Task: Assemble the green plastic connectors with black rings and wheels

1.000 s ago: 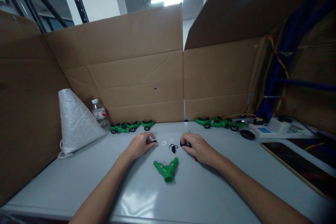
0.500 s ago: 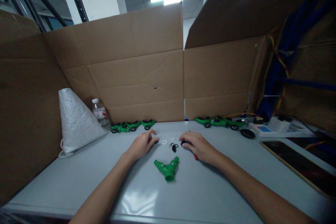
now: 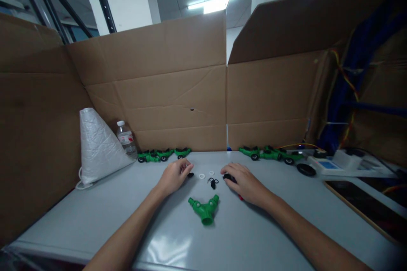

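My left hand (image 3: 174,175) is closed, its thumb and forefinger drawn together; whatever is between them is too small to make out. A small black piece (image 3: 190,175) lies beside its thumb. Curled over a black round part (image 3: 229,177), my right hand (image 3: 244,181) grips it against the table. Something red (image 3: 241,197) shows partly from under that palm. Between the hands are a white ring (image 3: 202,176), a second white ring (image 3: 212,173) and a cluster of small black parts (image 3: 213,183). Nearer to me lies a green Y-shaped plastic fitting (image 3: 205,210).
Green fittings with black parts line the back left (image 3: 163,155) and back right (image 3: 270,153). A white bag (image 3: 98,148) and a bottle (image 3: 126,139) stand left. At right are a black ring (image 3: 306,170), a power strip (image 3: 349,163) and a phone (image 3: 362,207). Cardboard walls (image 3: 159,93) enclose the table.
The left thumb and forefinger have come closer together, and the small black piece beside them shows more. My right hand stays over its black part. The whole view has shifted slightly.
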Demonstrator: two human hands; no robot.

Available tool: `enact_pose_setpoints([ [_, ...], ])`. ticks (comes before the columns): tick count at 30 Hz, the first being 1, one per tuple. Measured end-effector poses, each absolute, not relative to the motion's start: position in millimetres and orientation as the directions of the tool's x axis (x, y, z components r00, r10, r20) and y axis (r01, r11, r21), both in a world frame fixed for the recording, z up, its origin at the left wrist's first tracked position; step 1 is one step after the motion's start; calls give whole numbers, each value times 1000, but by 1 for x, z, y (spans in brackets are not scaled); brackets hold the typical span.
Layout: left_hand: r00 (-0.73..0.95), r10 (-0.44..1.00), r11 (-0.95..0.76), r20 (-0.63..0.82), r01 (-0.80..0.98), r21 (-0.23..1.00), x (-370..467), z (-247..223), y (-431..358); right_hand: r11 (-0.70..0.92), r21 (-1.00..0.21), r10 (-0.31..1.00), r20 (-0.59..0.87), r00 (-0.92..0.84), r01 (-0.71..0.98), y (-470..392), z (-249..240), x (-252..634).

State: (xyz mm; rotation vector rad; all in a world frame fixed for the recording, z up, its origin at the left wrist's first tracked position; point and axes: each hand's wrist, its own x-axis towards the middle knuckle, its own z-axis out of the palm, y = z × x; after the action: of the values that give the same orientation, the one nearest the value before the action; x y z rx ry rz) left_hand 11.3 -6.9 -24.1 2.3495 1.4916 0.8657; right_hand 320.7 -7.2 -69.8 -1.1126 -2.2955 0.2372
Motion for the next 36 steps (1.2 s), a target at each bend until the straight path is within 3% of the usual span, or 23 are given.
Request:
enact_pose_setpoints([
  [3, 288, 907, -420, 306, 658, 625, 16, -22, -9, 646, -385, 757, 430, -492, 659, -8, -72, 319],
  [8, 479, 863, -424, 157, 521, 741, 22, -13, -23, 658, -381, 746, 444, -496, 649, -11, -73, 315],
  [11, 660, 751, -360, -26, 442, 822, 25, -6, -33, 650, -388, 751, 455, -478, 653, -12, -71, 314],
  [14, 729, 680, -373, -86, 444, 815, 30, -2, -40, 645, -387, 755, 457, -470, 659, -11, -70, 313],
  [23, 791, 611, -575, 18, 429, 697, 40, 2, -47, 730, -331, 681, 416, -602, 598, -26, -56, 288],
  [29, 730, 678, -337, -86, 413, 846, 33, 4, -44, 747, -311, 664, 401, -631, 588, -32, -53, 287],
  [36, 493, 863, -230, 114, 182, 956, 37, -11, -27, 741, -320, 668, 437, -603, 590, -34, -52, 293],
])
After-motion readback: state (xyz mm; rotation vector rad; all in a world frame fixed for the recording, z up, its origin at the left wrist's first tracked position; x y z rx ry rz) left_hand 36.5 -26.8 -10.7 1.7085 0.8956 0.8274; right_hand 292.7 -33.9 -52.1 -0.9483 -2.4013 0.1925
